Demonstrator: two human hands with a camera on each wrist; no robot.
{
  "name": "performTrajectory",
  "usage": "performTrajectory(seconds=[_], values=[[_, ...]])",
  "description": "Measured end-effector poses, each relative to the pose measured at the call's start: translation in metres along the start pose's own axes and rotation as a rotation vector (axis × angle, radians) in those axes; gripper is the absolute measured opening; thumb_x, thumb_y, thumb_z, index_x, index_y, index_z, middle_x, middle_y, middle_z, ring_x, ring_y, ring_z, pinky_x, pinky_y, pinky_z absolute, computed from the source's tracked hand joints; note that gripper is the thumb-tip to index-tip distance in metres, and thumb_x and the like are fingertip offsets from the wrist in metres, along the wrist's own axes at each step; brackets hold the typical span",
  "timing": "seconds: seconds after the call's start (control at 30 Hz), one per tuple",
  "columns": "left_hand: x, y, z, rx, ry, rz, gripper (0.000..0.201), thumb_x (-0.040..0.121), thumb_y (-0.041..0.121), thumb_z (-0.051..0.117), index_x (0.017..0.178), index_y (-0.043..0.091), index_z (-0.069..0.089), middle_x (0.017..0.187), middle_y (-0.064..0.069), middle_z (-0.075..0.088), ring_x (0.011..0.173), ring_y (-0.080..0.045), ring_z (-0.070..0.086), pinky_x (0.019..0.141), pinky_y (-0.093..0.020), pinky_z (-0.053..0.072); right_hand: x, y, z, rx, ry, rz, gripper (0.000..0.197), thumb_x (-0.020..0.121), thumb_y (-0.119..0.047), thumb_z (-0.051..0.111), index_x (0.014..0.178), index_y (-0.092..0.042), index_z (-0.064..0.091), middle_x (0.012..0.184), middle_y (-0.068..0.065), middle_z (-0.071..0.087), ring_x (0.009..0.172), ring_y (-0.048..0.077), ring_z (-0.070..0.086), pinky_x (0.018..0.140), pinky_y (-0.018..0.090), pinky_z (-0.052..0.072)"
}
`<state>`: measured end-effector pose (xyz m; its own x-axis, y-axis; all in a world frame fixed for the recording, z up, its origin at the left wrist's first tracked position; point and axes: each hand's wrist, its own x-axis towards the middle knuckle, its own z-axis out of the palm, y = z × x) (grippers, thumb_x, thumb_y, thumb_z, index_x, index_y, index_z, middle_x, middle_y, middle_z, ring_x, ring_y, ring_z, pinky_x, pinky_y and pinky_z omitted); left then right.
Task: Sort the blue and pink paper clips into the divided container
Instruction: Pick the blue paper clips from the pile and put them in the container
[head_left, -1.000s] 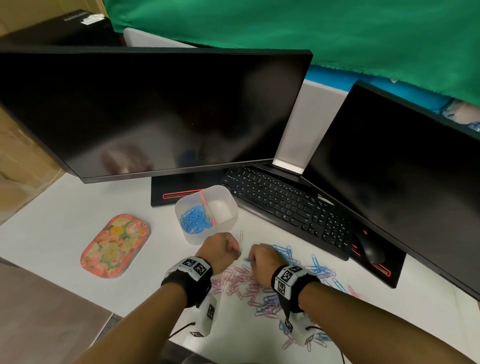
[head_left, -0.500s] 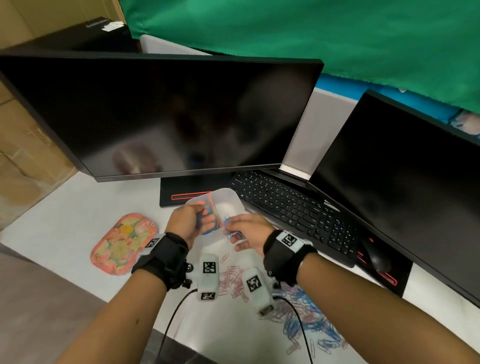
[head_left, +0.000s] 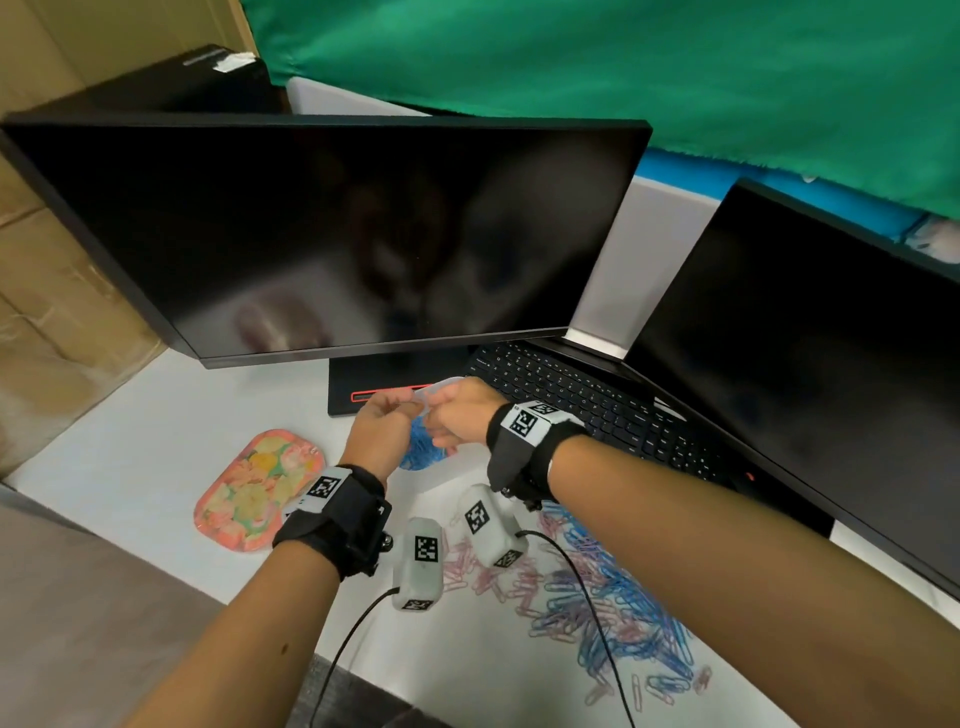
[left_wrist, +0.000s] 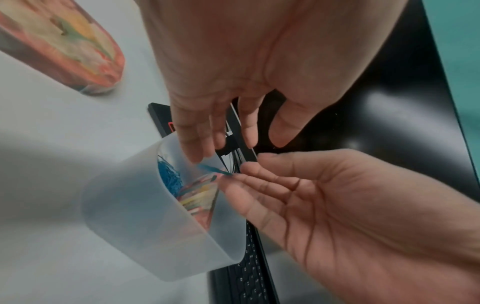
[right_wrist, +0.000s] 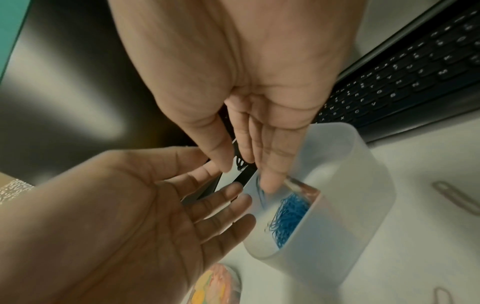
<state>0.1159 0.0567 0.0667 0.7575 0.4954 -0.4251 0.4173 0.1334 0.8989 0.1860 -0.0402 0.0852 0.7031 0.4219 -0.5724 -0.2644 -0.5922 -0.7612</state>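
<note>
While both hands hover with fingers spread over the container (right_wrist: 337, 205), the left hand (left_wrist: 233, 72) and right hand (right_wrist: 246, 72) hold nothing. Blue clips (right_wrist: 291, 214) fill one compartment. A large mixed pile of clips (head_left: 597, 603) remains on the counter (head_left: 130, 467), so sorting appears well short of done.

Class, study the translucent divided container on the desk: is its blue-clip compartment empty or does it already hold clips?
It already holds clips: a heap of blue paper clips lies in one compartment of the divided container.

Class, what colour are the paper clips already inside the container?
Blue paper clips, seen best in the right wrist view.
</note>
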Motion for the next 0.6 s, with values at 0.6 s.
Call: performTrajectory(seconds=[0.6], values=[[-0.070, -0.078, 0.097, 1.016, -0.723, 0.485, 0.015, 0.079, 0.017, 0.054, 0.084, 0.023, 0.066, 0.084, 0.007, 0.068, 0.077, -0.013, 0.061, 0.069, -0.020, 0.047, -0.126, 0.190, -0.086, -0.327, 0.235, 0.032, 0.022, 0.086, -0.007, 0.050, 0.086, -0.018, 0.069, 0.077, -0.008, 0.061, 0.073, 0.010, 0.058, 0.069, 0.021, 0.045]])
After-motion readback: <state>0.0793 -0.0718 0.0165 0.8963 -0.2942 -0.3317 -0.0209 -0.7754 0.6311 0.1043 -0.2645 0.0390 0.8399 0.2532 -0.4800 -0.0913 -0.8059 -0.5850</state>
